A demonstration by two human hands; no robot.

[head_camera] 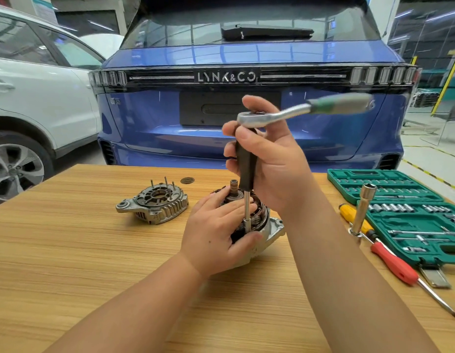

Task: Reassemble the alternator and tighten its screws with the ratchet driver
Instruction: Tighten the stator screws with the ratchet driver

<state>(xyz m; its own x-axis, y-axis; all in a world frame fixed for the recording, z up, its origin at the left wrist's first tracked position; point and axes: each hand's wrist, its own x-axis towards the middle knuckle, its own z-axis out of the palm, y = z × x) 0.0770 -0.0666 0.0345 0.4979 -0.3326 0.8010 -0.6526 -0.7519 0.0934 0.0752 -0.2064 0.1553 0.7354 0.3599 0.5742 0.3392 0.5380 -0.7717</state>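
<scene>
While hands [267, 159] work, sockets [389, 207] fill green case [425, 256].

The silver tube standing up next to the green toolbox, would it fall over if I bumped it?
Probably. The silver tube stands tall and thin on a small base, so it looks tippy. Being round metal, it would likely roll across the table afterwards.

Ratchet handle [341, 104] motion-blurred; socket case [409, 215] cut off at right edge

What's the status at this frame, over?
Left hand grips alternator. Right hand grips driver, ratchet on top. End cover still off, left. Nothing blocking.
</scene>
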